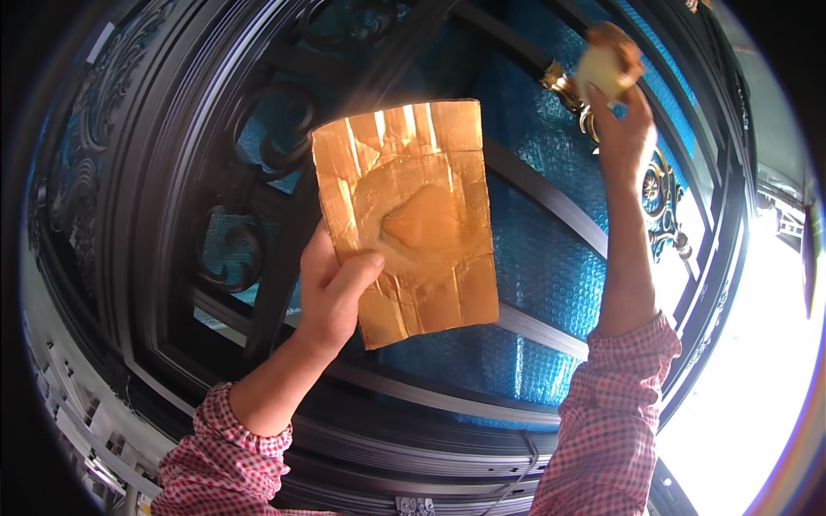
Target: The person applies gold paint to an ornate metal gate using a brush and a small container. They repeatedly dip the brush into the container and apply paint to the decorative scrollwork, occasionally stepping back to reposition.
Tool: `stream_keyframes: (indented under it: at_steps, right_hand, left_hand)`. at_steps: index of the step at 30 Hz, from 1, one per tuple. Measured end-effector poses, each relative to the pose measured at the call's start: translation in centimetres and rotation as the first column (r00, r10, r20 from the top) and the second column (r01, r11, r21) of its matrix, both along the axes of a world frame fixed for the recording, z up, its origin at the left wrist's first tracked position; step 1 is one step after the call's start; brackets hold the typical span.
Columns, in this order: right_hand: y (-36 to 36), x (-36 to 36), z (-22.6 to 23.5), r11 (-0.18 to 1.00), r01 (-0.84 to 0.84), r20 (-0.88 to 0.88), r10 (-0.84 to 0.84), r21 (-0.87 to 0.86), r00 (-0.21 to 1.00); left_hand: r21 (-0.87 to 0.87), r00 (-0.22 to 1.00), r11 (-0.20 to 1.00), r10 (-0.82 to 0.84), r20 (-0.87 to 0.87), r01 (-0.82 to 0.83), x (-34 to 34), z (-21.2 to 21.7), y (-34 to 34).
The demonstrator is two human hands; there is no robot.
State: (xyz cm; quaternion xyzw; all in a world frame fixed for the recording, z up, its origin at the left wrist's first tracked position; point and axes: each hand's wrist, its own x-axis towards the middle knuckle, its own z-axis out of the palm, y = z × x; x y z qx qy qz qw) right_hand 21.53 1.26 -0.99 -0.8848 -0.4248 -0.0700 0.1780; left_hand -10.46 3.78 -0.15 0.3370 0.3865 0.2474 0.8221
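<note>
Left hand (331, 288) fingers pinch the gold-smeared card (411, 219) level as palette, right hand (621, 129) fingers grip the sponge (607, 64) at the gold scrollwork (658, 185) on the door: dab lightly, stay off black frame (551, 202).

I see no labels, signs or screens from here, and no closed package. The nearest thing to packaging is the blue bubble wrap (551, 258) covering the panels of the dark metal door (172, 172): a translucent blue sheet with small round bubbles, lying behind the door's black bars and scrollwork, across its middle and upper right. In front of that wrap, near the door's centre, a flat piece of cardboard (411, 219) shows, roughly rectangular, creased and smeared with shiny gold. I cannot make out anything more along the door's lower edge.
</note>
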Motion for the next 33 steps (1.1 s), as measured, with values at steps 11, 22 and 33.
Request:
stream_keyframes:
  at_steps: [11,22,33]
  right_hand:
    - [2.5,2.3,0.1,0.982,-0.061,-0.177,0.029,-0.179,0.984]
    - [-3.4,2.6,-0.6,0.999,0.016,-0.11,-0.01,0.049,0.994]
    - [-3.9,0.3,-1.6,0.994,-0.087,0.127,0.095,-0.062,0.987]
  left_hand:
    - [-0.01,1.0,1.0,-0.02,0.022,0.02,0.0,-0.1,-0.1]
    - [0.026,1.0,1.0,0.001,-0.008,-0.001,-0.1,-0.1,-0.3]
    - [0.006,1.0,1.0,-0.008,-0.005,0.008,0.2,-0.3,-0.2]
